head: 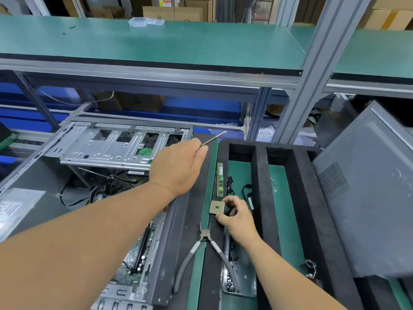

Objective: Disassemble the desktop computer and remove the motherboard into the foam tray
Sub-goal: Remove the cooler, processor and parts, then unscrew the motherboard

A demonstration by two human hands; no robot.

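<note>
The open desktop case (111,144) lies on the left of the bench, with its drive cage at the back. Its green motherboard (143,253) is partly hidden under my left forearm. My left hand (178,168) hovers above the case's right edge and pinches a thin metal rod (213,138), likely a screwdriver shaft, pointing up and right. My right hand (237,217) pinches a square CPU chip (217,207), contact side up, at the left wall of the black foam tray (259,175). A green RAM stick (220,180) lies in the tray just behind the chip.
Grey-handled pliers (205,249) lie open on the strip between case and tray. Loose black cables (245,191) sit in the tray's left compartment. The grey side panel (368,198) leans over the tray's right side. A green shelf (156,43) spans overhead on an aluminium post (299,97).
</note>
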